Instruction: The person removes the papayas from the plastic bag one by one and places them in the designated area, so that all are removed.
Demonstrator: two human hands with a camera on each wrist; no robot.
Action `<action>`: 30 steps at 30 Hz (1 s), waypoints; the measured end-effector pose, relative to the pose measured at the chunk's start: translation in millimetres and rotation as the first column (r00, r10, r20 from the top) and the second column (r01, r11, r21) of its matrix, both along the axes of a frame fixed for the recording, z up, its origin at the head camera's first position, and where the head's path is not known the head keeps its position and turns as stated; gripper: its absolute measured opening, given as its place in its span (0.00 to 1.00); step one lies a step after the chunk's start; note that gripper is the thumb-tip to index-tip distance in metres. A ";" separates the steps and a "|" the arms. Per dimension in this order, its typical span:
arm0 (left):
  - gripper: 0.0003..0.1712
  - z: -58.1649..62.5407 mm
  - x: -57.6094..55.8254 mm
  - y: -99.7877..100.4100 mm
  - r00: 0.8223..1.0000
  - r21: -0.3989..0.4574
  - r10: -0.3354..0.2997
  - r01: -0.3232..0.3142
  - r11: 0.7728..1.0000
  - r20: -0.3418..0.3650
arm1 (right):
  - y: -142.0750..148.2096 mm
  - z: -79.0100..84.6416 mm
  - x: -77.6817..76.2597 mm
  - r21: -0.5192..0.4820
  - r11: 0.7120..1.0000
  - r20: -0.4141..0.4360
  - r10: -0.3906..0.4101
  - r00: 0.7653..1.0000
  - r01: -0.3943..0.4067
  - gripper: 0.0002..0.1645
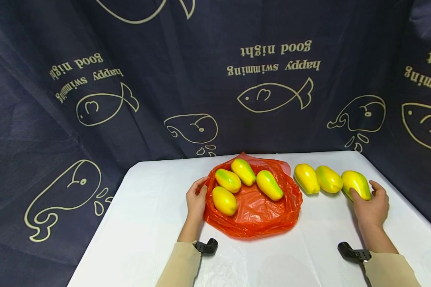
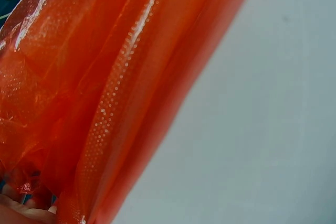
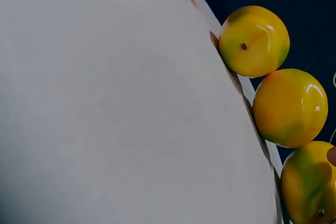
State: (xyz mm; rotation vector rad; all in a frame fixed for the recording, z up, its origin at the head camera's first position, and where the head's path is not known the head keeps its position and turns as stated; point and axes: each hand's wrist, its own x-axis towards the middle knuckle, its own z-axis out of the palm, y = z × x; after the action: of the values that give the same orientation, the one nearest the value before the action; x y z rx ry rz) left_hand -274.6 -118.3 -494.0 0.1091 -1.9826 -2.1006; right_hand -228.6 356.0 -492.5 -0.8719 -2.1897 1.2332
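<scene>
A red plastic bag [image 1: 253, 223] lies spread wide on the table, with several yellow-green mangoes inside, one of them a mango [image 1: 224, 201] near its left rim. My left hand [image 1: 196, 199] pinches that left rim; its fingers show only partly beside the red film [image 2: 131, 77] in the left wrist view. On the right, my right hand [image 1: 371, 205] grips the rightmost mango [image 1: 355, 183] of a row of three, thumb on one side and fingers on the other. Only a fingertip on this mango [image 3: 304, 182] shows in the right wrist view.
The other two row mangoes, a left one [image 1: 307, 178] and a middle one [image 1: 329, 179], stand right of the bag near the table's back edge. A white cloth covers the table [image 1: 140, 223]. Behind hangs a dark curtain [image 1: 201, 79] with fish drawings.
</scene>
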 end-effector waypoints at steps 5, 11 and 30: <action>0.17 0.3 0.0 0.2 1.000 -0.007 0.006 -0.006 1.000 0.002 | -2.1 2.9 3.5 0.065 0.998 0.004 0.023 1.000 -0.023 0.42; 0.17 0.7 -0.5 0.1 1.000 -0.015 0.010 -0.009 1.000 0.009 | -10.1 9.7 6.3 0.130 0.991 -0.062 0.043 0.997 -0.035 0.42; 0.17 1.2 0.5 1.0 1.000 -0.018 0.016 -0.016 1.000 0.006 | -65.9 45.7 13.9 0.212 0.967 -0.274 0.199 0.941 -0.142 0.36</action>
State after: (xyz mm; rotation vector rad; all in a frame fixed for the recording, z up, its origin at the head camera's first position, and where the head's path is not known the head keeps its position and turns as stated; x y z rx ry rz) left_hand -274.1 -117.3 -492.7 0.1283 -1.9966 -2.0750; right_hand -214.8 290.1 -446.8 -0.3982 -2.1281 1.1261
